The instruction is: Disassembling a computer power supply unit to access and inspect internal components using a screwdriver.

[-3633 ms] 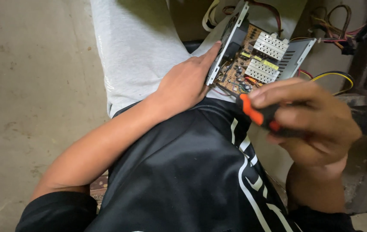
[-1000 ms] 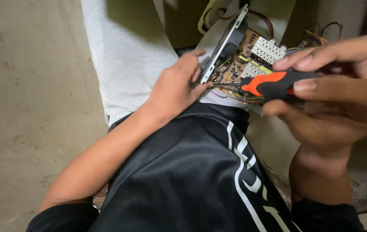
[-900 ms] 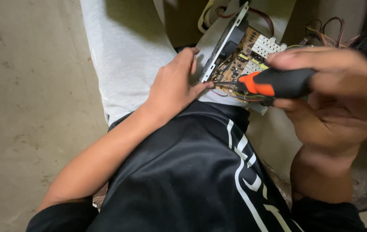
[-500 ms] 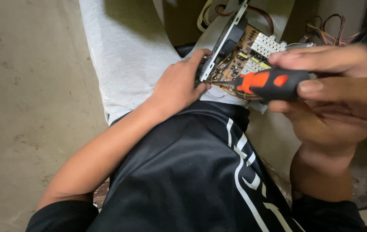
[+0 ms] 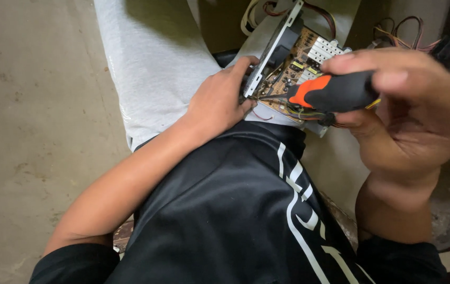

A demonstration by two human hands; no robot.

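Far left, bare concrete floor (image 5: 30, 131). Next to it, a leg in pale grey trousers (image 5: 156, 68), and below that a black shirt with white stripes (image 5: 246, 210) filling the lower middle. Resting on the grey leg, the left hand (image 5: 218, 102), fingers curled shut around the near edge of an opened metal power supply case (image 5: 272, 50), fingertips (image 5: 246, 63) pressed against its rim, thumb tucked under the lower corner. Inside the case, a brown circuit board (image 5: 296, 68) crowded with small parts and white finned blocks, lying just right of those fingertips and tilted up toward the camera. Above the case, a loop of flat cable and coloured wires (image 5: 320, 13). Across the board, the thin metal shaft of a screwdriver (image 5: 335, 92), tip down among the parts close beside the left thumb, exact contact point too small to tell. Farther right, the orange and black handle pinched firmly in the right hand (image 5: 414, 110), thumb on top, the other fingers closed beneath it. Beyond, upper right, a tangle of more coloured wires (image 5: 398, 31).
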